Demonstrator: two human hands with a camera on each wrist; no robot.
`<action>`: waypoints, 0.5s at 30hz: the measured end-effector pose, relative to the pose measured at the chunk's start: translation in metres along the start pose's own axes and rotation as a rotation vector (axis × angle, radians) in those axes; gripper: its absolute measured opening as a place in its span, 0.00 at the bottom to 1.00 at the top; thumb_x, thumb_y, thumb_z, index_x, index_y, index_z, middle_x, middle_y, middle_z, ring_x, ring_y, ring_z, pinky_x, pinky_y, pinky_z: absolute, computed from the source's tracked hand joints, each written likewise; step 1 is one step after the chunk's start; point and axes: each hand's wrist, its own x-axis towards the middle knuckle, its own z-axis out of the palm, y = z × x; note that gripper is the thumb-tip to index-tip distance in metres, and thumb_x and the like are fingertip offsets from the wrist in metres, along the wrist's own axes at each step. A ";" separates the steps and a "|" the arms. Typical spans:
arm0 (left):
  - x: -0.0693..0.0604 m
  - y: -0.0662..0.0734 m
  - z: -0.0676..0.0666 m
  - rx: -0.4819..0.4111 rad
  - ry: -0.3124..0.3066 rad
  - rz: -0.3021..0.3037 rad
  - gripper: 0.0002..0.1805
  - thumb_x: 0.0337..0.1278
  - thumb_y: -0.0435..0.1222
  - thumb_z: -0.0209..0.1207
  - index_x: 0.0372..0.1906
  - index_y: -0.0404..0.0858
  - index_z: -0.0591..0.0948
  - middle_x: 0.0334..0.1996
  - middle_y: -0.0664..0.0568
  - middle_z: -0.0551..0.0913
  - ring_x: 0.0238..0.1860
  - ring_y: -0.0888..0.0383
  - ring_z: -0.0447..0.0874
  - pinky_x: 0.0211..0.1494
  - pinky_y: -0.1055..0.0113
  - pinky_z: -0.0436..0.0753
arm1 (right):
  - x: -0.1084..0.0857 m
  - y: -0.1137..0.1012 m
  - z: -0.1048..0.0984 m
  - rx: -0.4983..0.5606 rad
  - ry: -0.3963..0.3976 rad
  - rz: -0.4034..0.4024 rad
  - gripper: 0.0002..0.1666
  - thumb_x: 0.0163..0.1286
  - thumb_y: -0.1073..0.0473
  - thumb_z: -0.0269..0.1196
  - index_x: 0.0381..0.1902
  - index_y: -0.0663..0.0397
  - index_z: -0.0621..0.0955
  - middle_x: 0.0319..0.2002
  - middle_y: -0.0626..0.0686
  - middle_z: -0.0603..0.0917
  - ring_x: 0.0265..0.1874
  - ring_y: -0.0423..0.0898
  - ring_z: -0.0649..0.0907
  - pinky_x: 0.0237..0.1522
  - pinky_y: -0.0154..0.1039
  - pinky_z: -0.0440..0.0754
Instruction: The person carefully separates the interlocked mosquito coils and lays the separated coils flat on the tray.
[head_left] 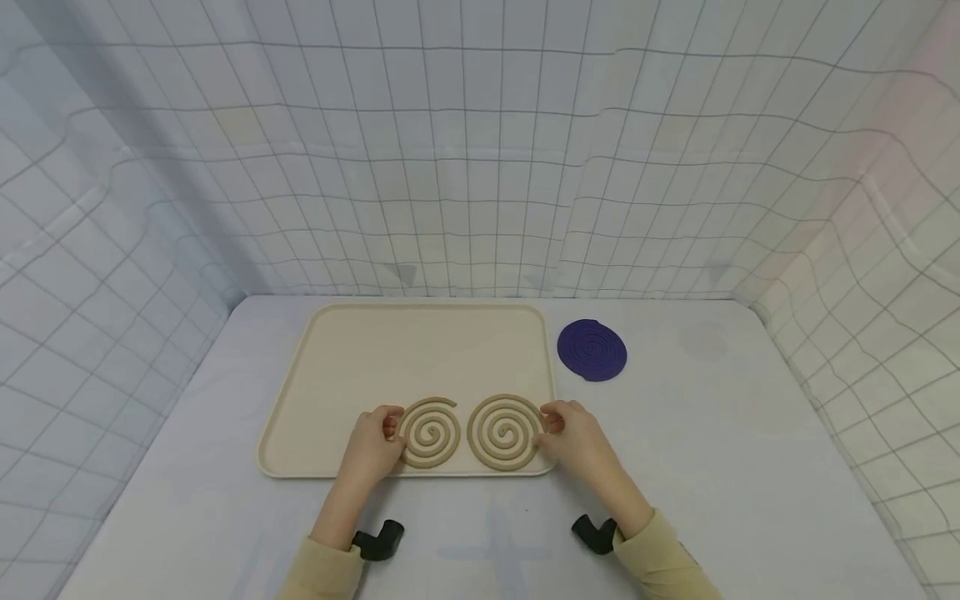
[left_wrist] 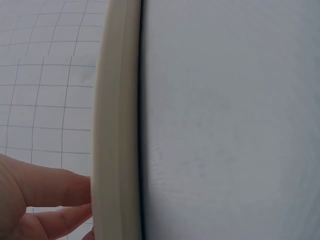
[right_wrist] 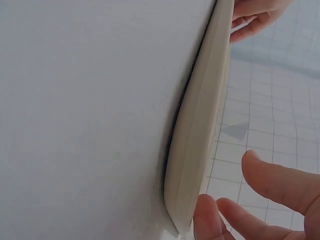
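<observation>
Two tan mosquito coils lie side by side on the front part of a cream tray (head_left: 420, 342), the left coil (head_left: 429, 433) and the right coil (head_left: 504, 433). My left hand (head_left: 375, 440) rests at the left coil's outer edge, thumb and fingers spread apart along its rim. At the outer edge of the right coil is my right hand (head_left: 573, 437), its thumb and index finger apart. In the right wrist view the right hand's fingers (right_wrist: 275, 180) show with a gap between them. The tray's raised side hides the coils in both wrist views.
A purple disc (head_left: 592, 350) with spiral lines, like an interlocked pair of mosquito coils, lies right of the tray on the white table (head_left: 690, 450). White grid-patterned sheeting (head_left: 480, 167) rises at the back and sides. Each wrist wears a black device (head_left: 381, 540).
</observation>
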 end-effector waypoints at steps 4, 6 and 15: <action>0.000 -0.002 -0.002 -0.034 -0.001 -0.005 0.21 0.58 0.28 0.57 0.57 0.26 0.76 0.41 0.39 0.76 0.43 0.48 0.75 0.47 0.57 0.76 | 0.003 0.004 -0.007 0.111 -0.022 0.044 0.20 0.58 0.64 0.72 0.49 0.62 0.83 0.39 0.53 0.86 0.40 0.47 0.84 0.41 0.40 0.83; 0.000 -0.002 -0.003 -0.060 -0.006 -0.014 0.21 0.62 0.30 0.56 0.59 0.26 0.75 0.45 0.36 0.77 0.47 0.44 0.77 0.51 0.52 0.77 | 0.005 0.007 -0.012 0.175 -0.041 0.064 0.19 0.60 0.63 0.70 0.50 0.62 0.82 0.40 0.54 0.87 0.40 0.47 0.85 0.39 0.38 0.84; 0.008 0.021 -0.013 -0.301 -0.011 0.031 0.21 0.70 0.36 0.54 0.63 0.31 0.73 0.60 0.35 0.77 0.62 0.41 0.75 0.66 0.48 0.73 | 0.021 0.028 -0.045 0.435 -0.016 0.129 0.21 0.70 0.61 0.62 0.56 0.70 0.77 0.47 0.65 0.83 0.40 0.43 0.85 0.43 0.38 0.86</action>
